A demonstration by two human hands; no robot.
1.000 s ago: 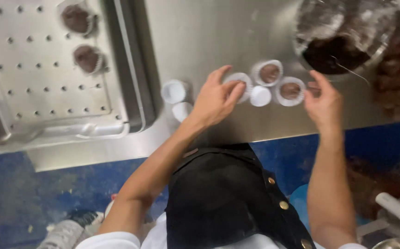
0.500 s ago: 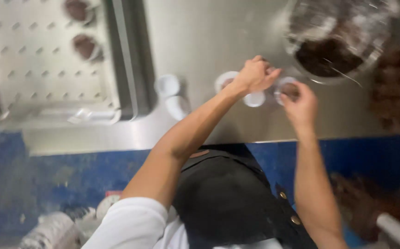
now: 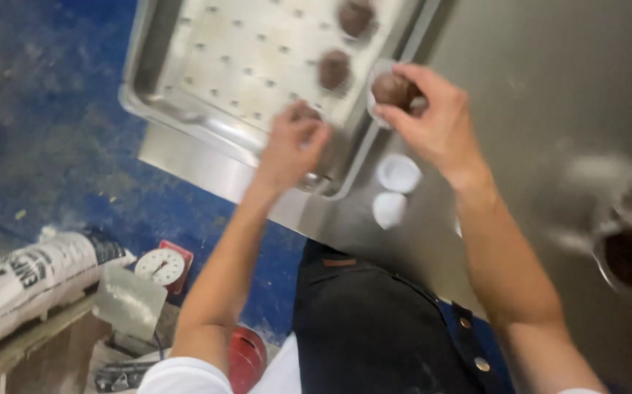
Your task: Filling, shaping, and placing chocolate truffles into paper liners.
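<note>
pinching chocolate cup between right hand fingers; left hand fingers curled over tray.

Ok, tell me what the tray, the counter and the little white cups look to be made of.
Perforated tray: bare metal, likely aluminium or steel, with a dull grey sheen and rows of punched holes. Counter: brushed stainless steel by its look, with soft streaky reflections. Empty white cups: thin paper or plastic, matte white; too blurred to tell which.

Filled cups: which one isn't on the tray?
The filled cup held in the right hand, over the tray edge. Two others sit on the tray; the left hand covers another.
</note>
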